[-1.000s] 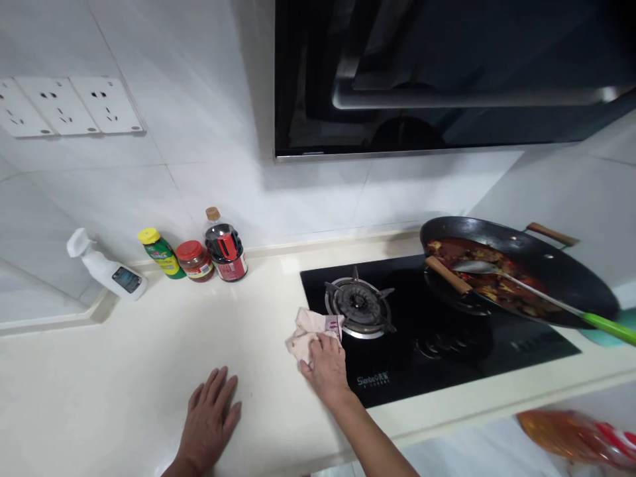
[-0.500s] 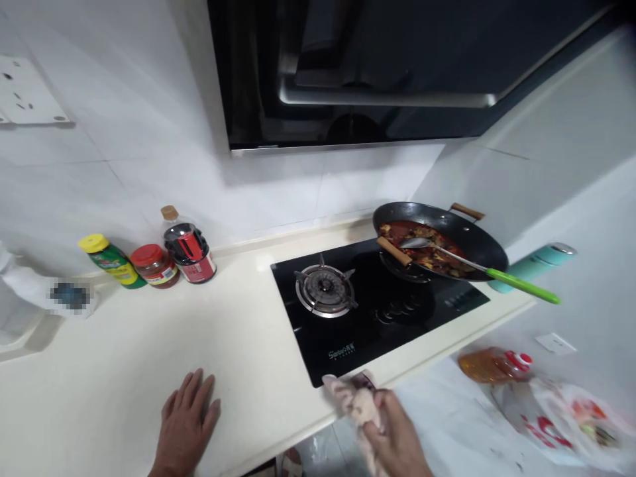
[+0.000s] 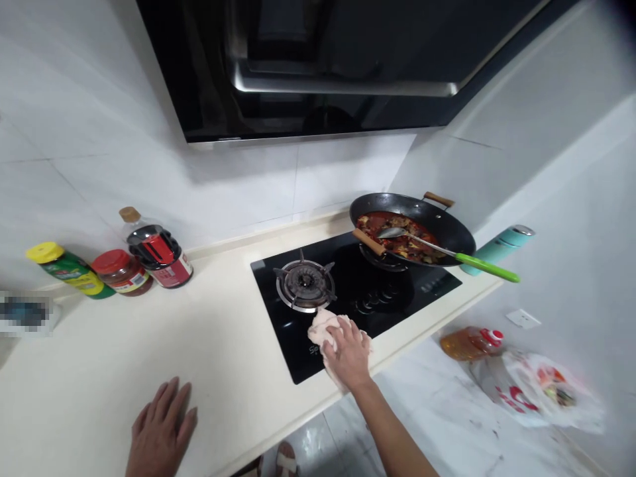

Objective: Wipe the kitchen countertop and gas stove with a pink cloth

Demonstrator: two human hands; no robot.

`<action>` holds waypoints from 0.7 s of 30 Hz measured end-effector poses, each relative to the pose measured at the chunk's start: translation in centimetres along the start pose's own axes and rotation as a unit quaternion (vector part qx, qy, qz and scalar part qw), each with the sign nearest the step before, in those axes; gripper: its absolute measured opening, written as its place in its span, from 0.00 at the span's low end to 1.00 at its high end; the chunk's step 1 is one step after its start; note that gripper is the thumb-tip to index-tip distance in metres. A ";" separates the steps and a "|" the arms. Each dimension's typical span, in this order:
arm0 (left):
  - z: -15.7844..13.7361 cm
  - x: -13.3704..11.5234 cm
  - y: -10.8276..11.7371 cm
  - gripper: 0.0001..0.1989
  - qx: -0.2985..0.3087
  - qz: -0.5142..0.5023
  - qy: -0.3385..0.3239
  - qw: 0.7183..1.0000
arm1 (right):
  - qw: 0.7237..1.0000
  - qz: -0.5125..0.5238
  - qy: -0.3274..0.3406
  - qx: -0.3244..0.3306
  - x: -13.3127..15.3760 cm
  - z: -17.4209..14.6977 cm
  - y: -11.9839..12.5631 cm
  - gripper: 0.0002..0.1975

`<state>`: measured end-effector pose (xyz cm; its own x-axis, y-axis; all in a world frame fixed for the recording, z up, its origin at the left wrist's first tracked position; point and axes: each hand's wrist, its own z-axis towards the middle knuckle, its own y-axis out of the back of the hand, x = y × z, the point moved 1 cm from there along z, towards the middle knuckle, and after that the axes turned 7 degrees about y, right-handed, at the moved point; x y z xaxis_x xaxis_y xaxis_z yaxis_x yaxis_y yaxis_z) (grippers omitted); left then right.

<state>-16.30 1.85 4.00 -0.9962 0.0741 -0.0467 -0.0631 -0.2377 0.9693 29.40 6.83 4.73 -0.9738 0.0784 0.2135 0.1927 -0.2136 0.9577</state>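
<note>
My right hand (image 3: pixel 348 351) presses a pale pink cloth (image 3: pixel 325 324) onto the front of the black glass stove (image 3: pixel 298 361), just before the left burner (image 3: pixel 305 281). The fingers curl over the cloth and hide part of it. Flat on the cream countertop (image 3: pixel 223 344), left of the stove, rests my left hand (image 3: pixel 159 427) with its fingers stretched and nothing in them. A wok (image 3: pixel 452 232) of red, oily food sits over the right burner. Across it lies a ladle (image 3: pixel 487 267) with a green handle, its metal bowl in the food.
Along the wall at left stand a green bottle (image 3: pixel 74 273), a red-lidded jar (image 3: pixel 124 271) and a dark sauce bottle (image 3: pixel 159 255). A teal flask (image 3: pixel 499 250) is right of the wok. An oil bottle (image 3: pixel 467 343) and plastic bag (image 3: pixel 536 391) sit lower right. A range hood (image 3: pixel 318 119) hangs above.
My right hand has moved from the counter's front edge up onto the stove, and the cloth is now spread on the glass. My left hand stays on the counter. The view has shifted right.
</note>
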 end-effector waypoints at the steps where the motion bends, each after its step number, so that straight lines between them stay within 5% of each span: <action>1: 0.0 0.0 0.0 0.27 -0.002 0.001 -0.003 1.000 | 1.000 -0.008 -0.013 -0.012 -1.6 -0.1 0.1 0.19; 6: 0.1 0.0 -0.2 0.26 -0.006 -0.002 -0.008 1.000 | 0.983 -0.073 -0.146 -0.079 -11.8 0.3 1.0 0.21; 13: 0.4 0.1 -0.3 0.26 0.015 -0.022 0.007 1.000 | 0.951 0.015 -0.306 -0.033 -22.9 3.6 2.8 0.30; 17: 0.5 -0.1 -0.2 0.27 0.033 -0.027 0.023 0.999 | 0.876 0.127 -0.436 -0.164 -25.2 4.2 2.9 0.31; 21: 0.4 -0.2 -0.2 0.25 0.036 -0.015 0.015 0.999 | 0.835 0.166 -0.461 -0.250 -23.5 2.5 1.5 0.36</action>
<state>-16.05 2.29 3.93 -0.9953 0.0503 -0.0824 -0.0897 -0.1662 0.9820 52.89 7.09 1.59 -0.3248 0.6013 0.7300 0.1354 -0.7343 0.6651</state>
